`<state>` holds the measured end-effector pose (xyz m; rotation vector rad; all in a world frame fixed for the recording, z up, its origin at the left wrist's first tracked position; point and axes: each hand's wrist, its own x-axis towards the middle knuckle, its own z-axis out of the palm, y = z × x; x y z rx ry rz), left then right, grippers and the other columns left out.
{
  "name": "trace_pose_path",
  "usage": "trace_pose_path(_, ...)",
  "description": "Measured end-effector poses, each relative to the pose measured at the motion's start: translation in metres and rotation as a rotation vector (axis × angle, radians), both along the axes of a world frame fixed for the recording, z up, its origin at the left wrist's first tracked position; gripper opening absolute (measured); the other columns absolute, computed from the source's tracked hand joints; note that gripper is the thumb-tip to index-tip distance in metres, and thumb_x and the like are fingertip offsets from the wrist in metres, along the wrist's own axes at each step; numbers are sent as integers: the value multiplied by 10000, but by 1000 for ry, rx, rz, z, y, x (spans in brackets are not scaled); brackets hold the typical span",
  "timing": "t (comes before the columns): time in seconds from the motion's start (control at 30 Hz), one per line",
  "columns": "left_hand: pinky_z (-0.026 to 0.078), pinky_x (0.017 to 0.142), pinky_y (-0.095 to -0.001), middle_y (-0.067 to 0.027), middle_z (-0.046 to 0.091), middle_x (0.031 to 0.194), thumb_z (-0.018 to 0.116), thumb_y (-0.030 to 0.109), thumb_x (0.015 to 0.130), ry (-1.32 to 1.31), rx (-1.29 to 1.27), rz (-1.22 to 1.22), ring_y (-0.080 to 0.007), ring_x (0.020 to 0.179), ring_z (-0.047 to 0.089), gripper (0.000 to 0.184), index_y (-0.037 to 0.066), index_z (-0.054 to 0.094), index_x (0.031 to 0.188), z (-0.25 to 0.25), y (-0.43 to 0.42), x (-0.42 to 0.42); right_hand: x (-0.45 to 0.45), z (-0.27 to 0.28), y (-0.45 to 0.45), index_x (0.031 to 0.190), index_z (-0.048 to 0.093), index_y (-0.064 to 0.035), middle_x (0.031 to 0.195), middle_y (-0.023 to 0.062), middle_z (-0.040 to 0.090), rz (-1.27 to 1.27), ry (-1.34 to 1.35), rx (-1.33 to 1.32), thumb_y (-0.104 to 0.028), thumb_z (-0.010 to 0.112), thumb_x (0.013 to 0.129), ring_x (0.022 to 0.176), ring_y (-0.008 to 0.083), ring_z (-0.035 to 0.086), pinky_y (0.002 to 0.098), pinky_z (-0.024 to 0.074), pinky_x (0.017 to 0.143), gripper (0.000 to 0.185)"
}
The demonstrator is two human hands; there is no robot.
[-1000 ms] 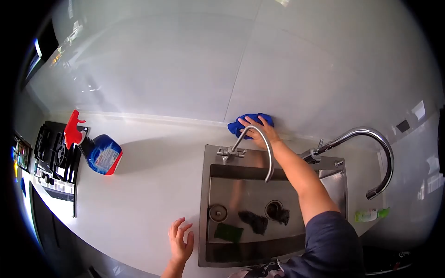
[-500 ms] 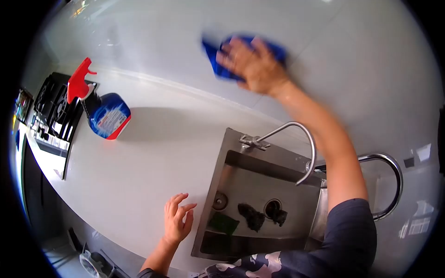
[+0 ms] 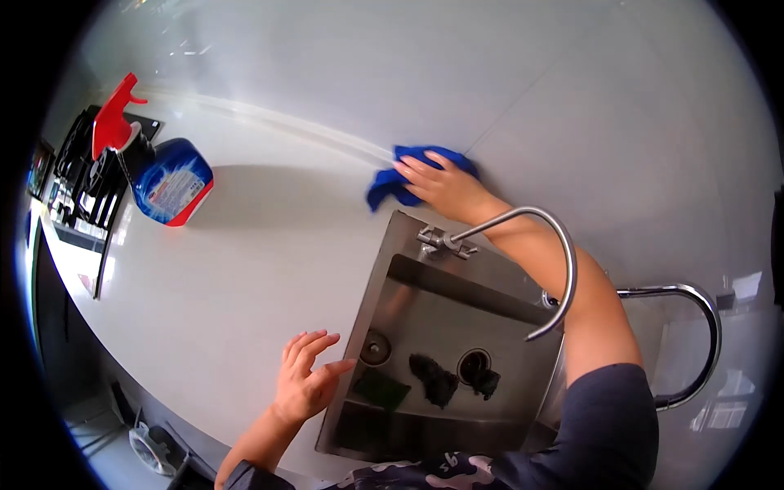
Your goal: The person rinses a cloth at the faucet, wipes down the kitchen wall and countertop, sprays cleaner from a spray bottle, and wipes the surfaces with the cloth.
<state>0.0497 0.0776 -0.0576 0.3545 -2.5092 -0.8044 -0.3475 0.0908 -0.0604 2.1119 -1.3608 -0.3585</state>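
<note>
My right hand [image 3: 441, 184] presses a blue cloth [image 3: 390, 186] against the foot of the grey wall [image 3: 327, 65], just behind the sink's back left corner. Its fingers lie over the cloth, and one end of the cloth spreads onto the white counter [image 3: 245, 269]. To the left of the sink [image 3: 347, 400], my left hand [image 3: 306, 380] hovers by the rim with its fingers apart, holding nothing. A thin curved tap [image 3: 563, 245] passes in front of my right forearm.
A blue spray bottle [image 3: 173, 184] with a red trigger stands at the left, near a black hob [image 3: 94, 175]. Inside the sink lie a green pad [image 3: 381, 389] and dark scraps [image 3: 433, 380]. A larger chrome tap [image 3: 712, 327] arches at the right.
My right hand has brought the blue cloth down from higher on the wall to its foot. My left hand stays open beside the sink. The view has shifted slightly.
</note>
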Motion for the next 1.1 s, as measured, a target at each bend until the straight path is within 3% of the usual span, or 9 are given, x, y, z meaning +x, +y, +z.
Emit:
trace_pose_path(0.17,400,882,-466,-86,563,1109,574,-33,650,93,-32,13,-298,1033,533,331,189,657,881,7,-9,9,-8,9,126,1029,629,-125,1410,25,373,-399,31,34,-158,543,791,1303,174,327,428,280,1004,255)
trace_pose_path(0.2,400,882,-466,-86,563,1109,574,-33,650,91,-34,-8,-298,1033,533,331,189,657,881,8,-11,15,-18,-2,151,1250,497,-87,1302,79,481,-560,-83,102,-127,512,851,1220,190,434,421,309,1018,402)
trace_pose_path(0.3,400,882,-465,-91,562,1111,567,-42,651,130,-9,-16,-299,1042,530,323,177,654,871,10,-17,38,-25,-4,197,1226,504,-85,1199,95,540,-746,-140,152,-127,470,854,1164,235,467,439,328,994,376)
trace_pose_path(0.43,395,888,-456,-96,560,1117,552,-57,647,102,-4,55,-301,1054,524,325,164,649,863,3,-29,65,-11,58,169,798,643,-53,1128,106,575,-467,-174,166,-140,544,745,1145,271,486,419,378,928,142)
trace_pose_path(0.57,389,898,-452,-93,554,1130,542,-64,643,62,32,102,-301,1064,518,338,164,647,869,0,-41,72,1,125,46,911,639,-214,1232,-32,555,-65,111,-314,-218,541,802,1170,140,458,372,259,1035,147)
trace_pose_path(0.67,389,901,-451,-90,551,1135,542,-60,643,47,6,98,-300,1071,516,337,162,647,875,-1,-45,65,28,167,-40,961,638,-254,1310,-46,492,74,174,-324,-204,515,829,1208,107,408,358,271,985,187)
trace_pose_path(0.8,385,911,-457,-101,553,1132,543,-56,639,44,5,107,-303,1078,515,332,154,650,872,-5,-42,54,34,138,-103,1130,588,-239,1401,-26,390,106,201,-318,-157,487,837,1324,127,267,420,273,990,321)
trace_pose_path(0.87,384,912,-462,-108,556,1131,541,-57,638,36,-1,112,-307,1079,515,327,150,651,866,-8,-42,50,10,109,-81,1177,562,-220,1425,-22,361,183,183,33,-148,470,845,1332,145,276,413,276,1006,352)
trace_pose_path(1.1,377,913,-482,-111,561,1117,536,-78,636,-2,-1,55,-312,1061,525,339,142,642,872,-11,-37,22,11,13,60,1045,620,-123,1147,15,583,-210,-744,226,-62,562,707,1061,207,502,351,456,784,348)
